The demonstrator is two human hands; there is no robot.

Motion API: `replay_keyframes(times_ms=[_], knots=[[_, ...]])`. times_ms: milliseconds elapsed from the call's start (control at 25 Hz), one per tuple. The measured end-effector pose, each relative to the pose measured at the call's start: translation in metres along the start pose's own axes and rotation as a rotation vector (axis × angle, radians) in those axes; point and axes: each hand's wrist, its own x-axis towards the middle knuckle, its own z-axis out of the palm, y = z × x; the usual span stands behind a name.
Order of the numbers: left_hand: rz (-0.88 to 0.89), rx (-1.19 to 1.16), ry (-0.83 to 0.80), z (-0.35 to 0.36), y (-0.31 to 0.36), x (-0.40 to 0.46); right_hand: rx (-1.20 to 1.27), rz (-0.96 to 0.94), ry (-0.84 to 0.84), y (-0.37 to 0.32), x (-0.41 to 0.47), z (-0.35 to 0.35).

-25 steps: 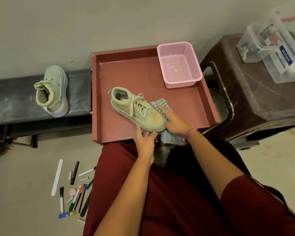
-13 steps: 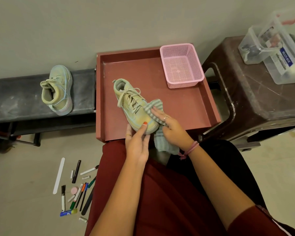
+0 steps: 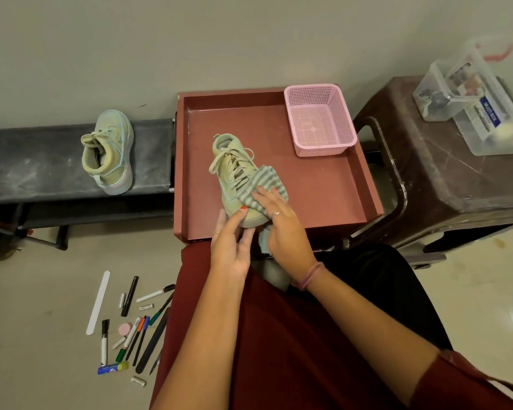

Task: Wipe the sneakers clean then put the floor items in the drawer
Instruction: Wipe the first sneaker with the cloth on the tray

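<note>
Wiping is under way on one sneaker (image 3: 234, 179), which lies in the open red drawer (image 3: 323, 202) with its toe towards the person. The right hand (image 3: 282, 229) presses a striped cloth (image 3: 262, 184) flat over the shoe's toe side, fingers straight, so its grip is released rather than clenched; the cloth's tail hangs over the drawer's near edge. The left hand (image 3: 230, 247) steadies the toe with straight fingers laid on it, likewise grasping nothing.

As I judge it, the job is in its early half. The second sneaker (image 3: 110, 155) sits apart on the dark bench surface (image 3: 36, 170) to the left, and whether it has been cleaned I cannot tell (it looks much the same colour as the other). The floor items (image 3: 131, 329), pens, markers, a nail file and small odds, are all on the floor beside the person's left knee, none of them in the drawer yet.

For room: the drawer has raised walls all round, and a pink basket (image 3: 320, 125) takes its far right corner, well apart from the shoe. Bare drawer floor lies to the right of the shoe. A brown stool (image 3: 444, 184) with clear plastic boxes (image 3: 474, 99) stands close against the drawer's right side, so reaching is freer on the left.
</note>
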Motion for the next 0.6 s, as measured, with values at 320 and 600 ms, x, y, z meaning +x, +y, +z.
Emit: replay_keyframes(times_ms=[320,600], knots=[[-0.133,-0.034,0.003,0.005,0.006,-0.011,-0.126,-0.117,-0.178,0.022,0.048,-0.039],[-0.213,-0.248,0.003,-0.005,0.016,-0.004,-0.471,-0.585,-0.112,0.014,-0.004,-0.012]])
